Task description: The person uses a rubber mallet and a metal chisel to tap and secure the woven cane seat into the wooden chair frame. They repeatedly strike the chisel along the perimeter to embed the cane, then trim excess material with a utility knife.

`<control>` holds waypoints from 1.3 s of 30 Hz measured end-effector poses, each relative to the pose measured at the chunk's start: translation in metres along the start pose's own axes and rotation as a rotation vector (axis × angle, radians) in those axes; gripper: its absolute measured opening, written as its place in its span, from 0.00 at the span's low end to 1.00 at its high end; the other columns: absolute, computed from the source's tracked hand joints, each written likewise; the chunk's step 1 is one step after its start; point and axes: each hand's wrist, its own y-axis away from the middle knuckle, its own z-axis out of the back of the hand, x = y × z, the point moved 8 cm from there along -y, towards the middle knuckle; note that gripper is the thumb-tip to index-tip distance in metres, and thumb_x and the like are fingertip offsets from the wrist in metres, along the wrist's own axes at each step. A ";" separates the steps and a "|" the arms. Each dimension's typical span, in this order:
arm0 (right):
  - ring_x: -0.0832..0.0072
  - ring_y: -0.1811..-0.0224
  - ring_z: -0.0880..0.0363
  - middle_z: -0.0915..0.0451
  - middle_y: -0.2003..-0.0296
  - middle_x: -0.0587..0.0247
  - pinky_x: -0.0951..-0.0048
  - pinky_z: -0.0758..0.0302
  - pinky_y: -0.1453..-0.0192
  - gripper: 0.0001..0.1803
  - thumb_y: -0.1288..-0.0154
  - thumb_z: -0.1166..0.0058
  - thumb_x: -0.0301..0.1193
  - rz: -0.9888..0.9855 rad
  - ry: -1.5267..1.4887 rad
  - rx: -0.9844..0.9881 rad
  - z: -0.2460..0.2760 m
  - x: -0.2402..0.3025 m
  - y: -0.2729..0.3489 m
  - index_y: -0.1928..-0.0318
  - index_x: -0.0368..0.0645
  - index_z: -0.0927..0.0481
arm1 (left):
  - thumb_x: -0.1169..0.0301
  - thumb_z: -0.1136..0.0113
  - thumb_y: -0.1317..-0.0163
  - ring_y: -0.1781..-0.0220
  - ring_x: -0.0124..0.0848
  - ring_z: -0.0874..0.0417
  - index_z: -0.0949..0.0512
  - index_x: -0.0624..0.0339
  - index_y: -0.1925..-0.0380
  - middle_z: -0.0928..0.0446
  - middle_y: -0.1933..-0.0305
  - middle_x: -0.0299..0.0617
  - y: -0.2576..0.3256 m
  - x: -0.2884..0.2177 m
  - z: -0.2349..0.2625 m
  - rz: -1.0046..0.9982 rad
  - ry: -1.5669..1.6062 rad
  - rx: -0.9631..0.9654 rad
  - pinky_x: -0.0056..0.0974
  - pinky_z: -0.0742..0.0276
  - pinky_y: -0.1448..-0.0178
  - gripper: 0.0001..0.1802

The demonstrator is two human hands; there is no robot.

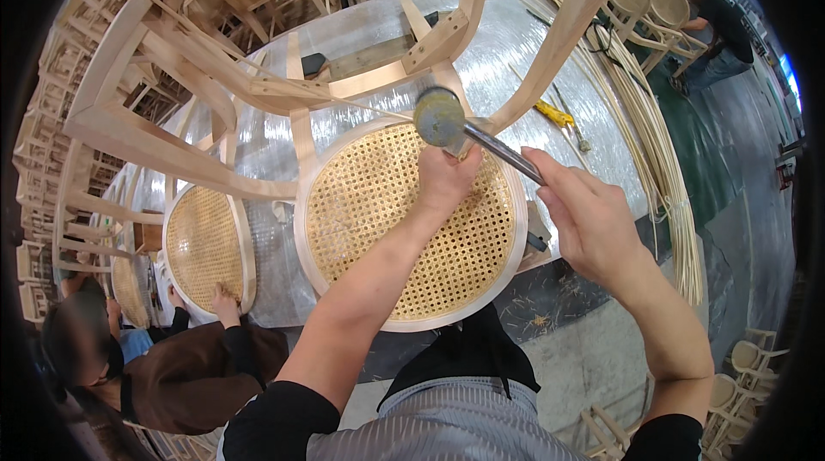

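One round frame (pixel 421 324), woven cane (pixel 468 242) inside

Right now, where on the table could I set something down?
Between the nearer cane seat and the farther cane seat to its left, the plastic-covered table is bare. Crowded: the nearer seat's far edge, with left hand, mallet and chair frame.
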 end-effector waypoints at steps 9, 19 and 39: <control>0.47 0.53 0.09 0.10 0.51 0.43 0.55 0.14 0.51 0.24 0.23 0.41 0.21 -0.075 -0.018 -0.072 -0.001 -0.026 0.010 0.29 0.41 0.20 | 0.70 0.24 0.34 0.51 0.38 0.08 0.12 0.65 0.48 0.10 0.52 0.49 -0.003 0.002 -0.004 0.014 0.077 -0.030 0.41 0.15 0.46 0.16; 0.50 0.57 0.09 0.11 0.53 0.44 0.59 0.15 0.53 0.24 0.24 0.40 0.20 -0.016 -0.097 -0.141 0.039 0.023 0.015 0.29 0.37 0.20 | 0.69 0.25 0.32 0.54 0.33 0.09 0.13 0.67 0.47 0.11 0.53 0.49 0.012 0.002 -0.015 0.040 0.015 0.050 0.37 0.15 0.48 0.18; 0.45 0.56 0.09 0.11 0.54 0.41 0.56 0.15 0.52 0.19 0.23 0.39 0.24 -0.271 -0.071 0.011 -0.038 -0.033 0.073 0.34 0.39 0.17 | 0.67 0.28 0.31 0.53 0.38 0.09 0.16 0.68 0.43 0.11 0.50 0.49 0.017 -0.038 -0.007 -0.157 0.153 0.009 0.38 0.15 0.45 0.21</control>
